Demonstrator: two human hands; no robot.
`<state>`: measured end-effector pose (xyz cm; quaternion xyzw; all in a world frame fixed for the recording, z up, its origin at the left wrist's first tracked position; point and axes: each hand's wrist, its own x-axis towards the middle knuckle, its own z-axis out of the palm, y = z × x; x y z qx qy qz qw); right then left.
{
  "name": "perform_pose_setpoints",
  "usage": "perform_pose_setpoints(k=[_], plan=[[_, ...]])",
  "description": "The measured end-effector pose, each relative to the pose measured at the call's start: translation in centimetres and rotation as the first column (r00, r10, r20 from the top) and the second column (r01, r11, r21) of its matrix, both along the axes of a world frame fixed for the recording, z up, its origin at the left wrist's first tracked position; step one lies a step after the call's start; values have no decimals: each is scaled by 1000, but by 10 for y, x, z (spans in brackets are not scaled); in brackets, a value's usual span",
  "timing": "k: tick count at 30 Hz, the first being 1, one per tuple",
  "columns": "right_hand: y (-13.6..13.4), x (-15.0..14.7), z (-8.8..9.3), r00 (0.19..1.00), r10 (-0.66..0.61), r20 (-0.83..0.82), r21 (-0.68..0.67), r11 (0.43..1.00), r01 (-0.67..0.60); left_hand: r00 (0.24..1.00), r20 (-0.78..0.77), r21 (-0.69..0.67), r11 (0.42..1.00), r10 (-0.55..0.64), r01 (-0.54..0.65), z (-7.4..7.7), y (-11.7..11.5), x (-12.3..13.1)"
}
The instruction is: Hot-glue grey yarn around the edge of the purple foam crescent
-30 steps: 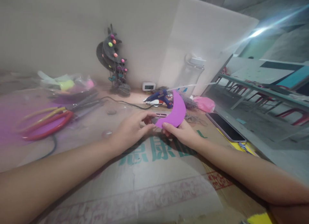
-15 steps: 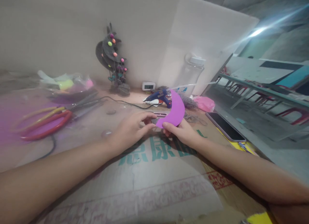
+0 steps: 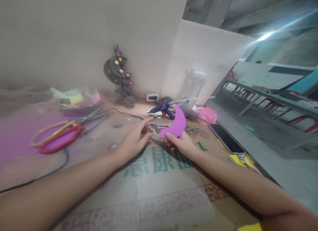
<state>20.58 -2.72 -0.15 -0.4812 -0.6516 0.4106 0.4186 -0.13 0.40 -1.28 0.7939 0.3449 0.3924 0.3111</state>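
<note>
A purple crescent-shaped cutout (image 3: pixel 177 125) is pinched near its lower end between the thumb and fingers of my right hand (image 3: pixel 179 141). At the crescent's lower left tip is a small dark grey piece (image 3: pixel 156 128); whether it is attached cannot be made out. My left hand (image 3: pixel 139 136) is just left of that tip, thumb and fingers apart and nothing visible between them. Behind the crescent lies a blue glue gun (image 3: pixel 162 107) with a clear glue stick (image 3: pixel 193 99) sticking out of its back.
Scissors (image 3: pixel 61 138) with red and yellow handles lie at left near a bagged bundle (image 3: pixel 77 98). A decorated grey moon ornament (image 3: pixel 119 75), a small digital clock (image 3: pixel 152 97) and a clear bottle (image 3: pixel 192 85) stand at the back. A phone (image 3: pixel 227 138) lies right, by a pink bag (image 3: pixel 206 114).
My left fingers have come away from the crescent's grey tip and spread apart. My right hand keeps hold of the crescent. The view has tilted, so the background sits lower.
</note>
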Motion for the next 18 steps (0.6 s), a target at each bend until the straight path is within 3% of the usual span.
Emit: perform_pose_setpoints(k=[6,11,18], plan=[[3,-1,-2,1000,-22,4,-3,1000,22,998,-6,-67,996,65,-65,2,1,-1],[2,-1,-2,998,-34,50,31,999,32,1000,17,-153,988,16,-14,1,2,-3],[-1,-1,-4,993,-8,119,27,1000,5,1000,10,-134,991,13,-11,1,3,0]])
